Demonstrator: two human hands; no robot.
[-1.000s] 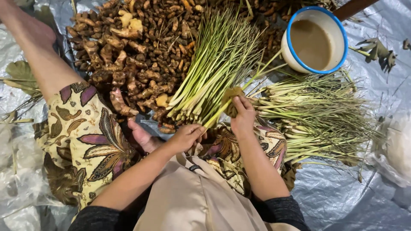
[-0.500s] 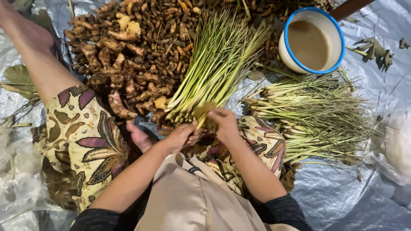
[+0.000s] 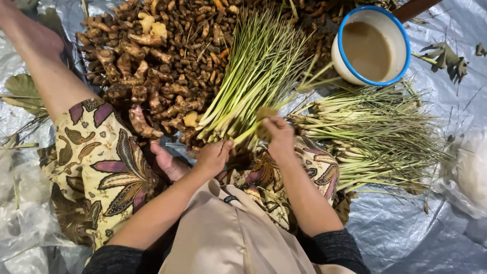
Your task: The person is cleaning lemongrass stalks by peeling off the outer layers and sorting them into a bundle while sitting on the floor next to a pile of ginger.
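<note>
My left hand (image 3: pixel 213 156) grips the root end of a lemongrass stalk (image 3: pixel 244 136) that angles up to the right. My right hand (image 3: pixel 278 135) holds a yellowish scrub pad (image 3: pixel 264 114) against that stalk, just above my lap. Behind my hands lies a fanned pile of pale green lemongrass stalks (image 3: pixel 256 71). A second pile of lemongrass (image 3: pixel 375 132) lies to the right of my right hand, its root ends pointing left.
A heap of brown turmeric and ginger roots (image 3: pixel 152 66) fills the upper left. A white bowl with a blue rim (image 3: pixel 374 45), holding murky water, stands at upper right. Silver tarpaulin (image 3: pixel 416 228) covers the ground. My patterned skirt (image 3: pixel 101 162) spreads over my left leg.
My right hand came left from the right-hand pile to meet my left hand, bringing the pad onto the stalk. It has since slid a little up and right along the stalk.
</note>
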